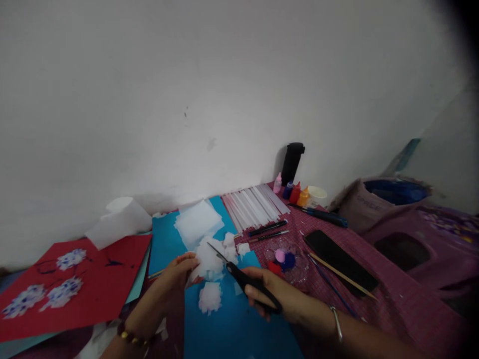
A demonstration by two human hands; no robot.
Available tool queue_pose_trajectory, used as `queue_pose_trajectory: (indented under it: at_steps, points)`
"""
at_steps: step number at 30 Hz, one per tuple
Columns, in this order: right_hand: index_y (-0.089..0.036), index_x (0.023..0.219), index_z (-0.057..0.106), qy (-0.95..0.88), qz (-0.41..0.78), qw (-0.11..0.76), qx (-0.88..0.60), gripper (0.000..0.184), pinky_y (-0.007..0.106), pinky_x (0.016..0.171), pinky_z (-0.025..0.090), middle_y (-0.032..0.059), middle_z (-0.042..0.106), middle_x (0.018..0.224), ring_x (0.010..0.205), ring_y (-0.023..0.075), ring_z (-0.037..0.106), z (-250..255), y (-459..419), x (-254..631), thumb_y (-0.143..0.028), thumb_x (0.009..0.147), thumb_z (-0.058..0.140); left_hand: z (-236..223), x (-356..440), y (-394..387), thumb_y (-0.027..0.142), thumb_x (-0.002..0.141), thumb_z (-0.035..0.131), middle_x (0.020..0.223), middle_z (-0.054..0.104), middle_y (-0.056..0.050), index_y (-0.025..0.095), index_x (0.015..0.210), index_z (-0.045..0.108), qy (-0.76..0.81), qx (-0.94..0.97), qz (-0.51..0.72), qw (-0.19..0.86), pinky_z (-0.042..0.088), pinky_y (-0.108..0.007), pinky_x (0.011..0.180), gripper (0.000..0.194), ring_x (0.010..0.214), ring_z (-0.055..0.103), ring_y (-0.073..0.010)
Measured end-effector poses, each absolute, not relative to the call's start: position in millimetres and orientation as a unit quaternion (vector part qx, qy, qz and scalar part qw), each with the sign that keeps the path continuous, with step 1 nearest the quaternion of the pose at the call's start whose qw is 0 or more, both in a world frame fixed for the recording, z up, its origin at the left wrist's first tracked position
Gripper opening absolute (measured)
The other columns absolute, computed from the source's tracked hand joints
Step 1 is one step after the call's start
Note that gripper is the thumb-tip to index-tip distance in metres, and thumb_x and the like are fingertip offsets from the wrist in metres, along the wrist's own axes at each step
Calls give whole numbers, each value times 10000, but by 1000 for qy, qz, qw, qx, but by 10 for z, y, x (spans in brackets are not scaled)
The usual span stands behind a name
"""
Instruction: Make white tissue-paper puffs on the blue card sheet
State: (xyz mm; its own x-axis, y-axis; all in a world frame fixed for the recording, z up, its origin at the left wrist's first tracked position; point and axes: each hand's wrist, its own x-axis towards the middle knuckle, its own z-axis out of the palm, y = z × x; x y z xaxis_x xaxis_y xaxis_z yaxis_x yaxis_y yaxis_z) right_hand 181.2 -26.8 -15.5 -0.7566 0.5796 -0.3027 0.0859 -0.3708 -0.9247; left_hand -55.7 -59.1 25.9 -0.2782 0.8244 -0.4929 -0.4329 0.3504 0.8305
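Note:
My left hand (183,269) pinches the edge of a piece of white tissue paper (209,257) above a blue sheet (239,329). In my right hand (264,289) is a pair of black-handled scissors (239,276), fingers wrapped round the handles. The blades point up and left, against or just over the tissue; I cannot tell which. A scalloped white tissue cutout (210,298) lies on the blue sheet just below. Behind the held piece are a stack of white tissue squares (198,219) and torn tissue scraps (230,240).
At left, a red sheet (108,294) bears blue-dabbed tissue flowers, with a tissue roll (127,219) behind. To the right are white strips (254,204), a paint palette (295,264), a black phone-like slab (340,262), a utility knife (325,216), paint bottles (295,193) and a black flask (292,163).

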Motion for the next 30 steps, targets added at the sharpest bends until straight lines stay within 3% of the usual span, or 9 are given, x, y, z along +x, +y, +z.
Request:
queue_pose_trajectory:
  at_steps: [3, 9, 14, 21, 30]
  points:
    - [-134, 1028, 497, -534, 785, 152, -276, 591, 168, 408, 381, -29, 492, 679, 471, 49, 459, -128, -265, 1847, -611, 698, 609, 270, -658, -592, 155, 553, 786, 653, 611, 35, 173, 713, 612, 590, 181, 540, 572, 506, -251, 535, 238, 570, 584, -113]
    - [-133, 1076, 483, -491, 840, 123, -195, 628, 198, 551, 396, 29, 536, 807, 624, 84, 551, -107, -275, 1919, -633, 710, 586, 281, -741, -412, 159, 545, 796, 611, 610, 45, 172, 685, 589, 549, 192, 590, 560, 501, -231, 548, 251, 550, 590, -101]
    - [-130, 1031, 499, -500, 837, 112, -192, 636, 179, 499, 343, 41, 550, 811, 625, 95, 561, -99, -236, 1858, -659, 688, 583, 237, -666, -348, 174, 560, 794, 641, 613, 41, 165, 678, 593, 546, 205, 573, 576, 510, -235, 573, 233, 556, 593, -95]
    - [-127, 1058, 480, -486, 839, 140, -202, 645, 225, 511, 448, 1, 523, 745, 561, 80, 526, -117, -204, 1673, -625, 675, 624, 183, -523, -384, 203, 530, 805, 614, 589, 41, 154, 650, 593, 568, 203, 553, 575, 506, -237, 534, 248, 528, 566, -90]
    - [-140, 895, 479, -485, 820, 177, -249, 467, 144, 316, 329, -39, 502, 643, 385, 26, 416, -186, -223, 1632, -567, 748, 594, 174, -556, -352, 218, 593, 758, 635, 604, 19, 153, 669, 617, 544, 210, 542, 605, 510, -262, 580, 173, 563, 571, -110]
